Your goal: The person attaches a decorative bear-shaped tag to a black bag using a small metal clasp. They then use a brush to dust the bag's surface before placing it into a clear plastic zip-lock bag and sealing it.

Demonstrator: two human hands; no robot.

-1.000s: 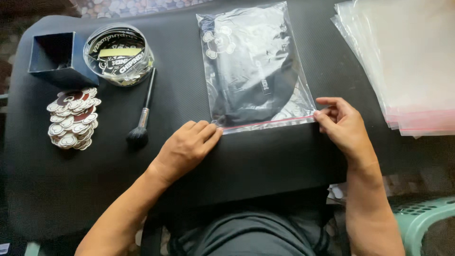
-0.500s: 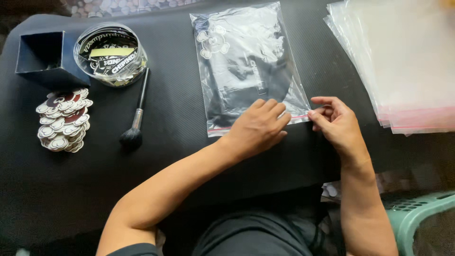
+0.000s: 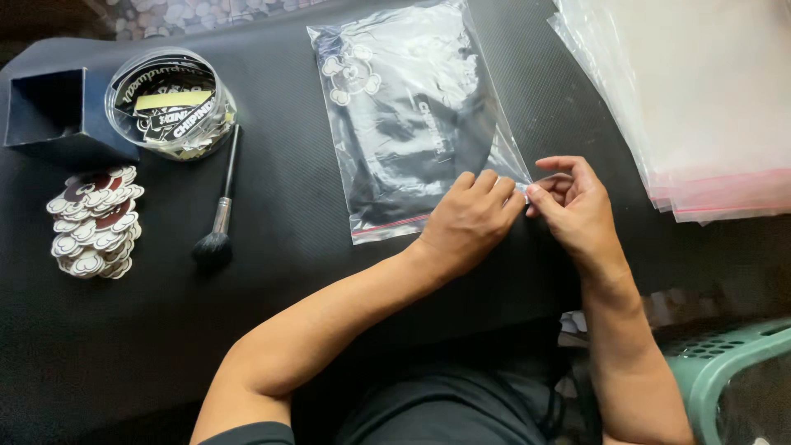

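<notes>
Clear plastic bag (image 3: 416, 115) holding dark cloth lies mid-surface; left hand (image 3: 470, 218) presses flat and open on its near edge, right hand (image 3: 577, 206) pinches the corner. Spare bags (image 3: 700, 99), brush (image 3: 216, 222), sticker tub (image 3: 169, 103) lie apart.

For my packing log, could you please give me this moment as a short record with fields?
Surface: black table
Main item: clear zip bag holding a dark folded garment, lying flat
Left hand: pressing on the bag's near right corner
Right hand: pinching the same corner at the seal strip
Spare bags: stack of clear bags, far right
Left side: round clear tub, dark open box, brush, pile of stickers
Lower right: green basket
</notes>
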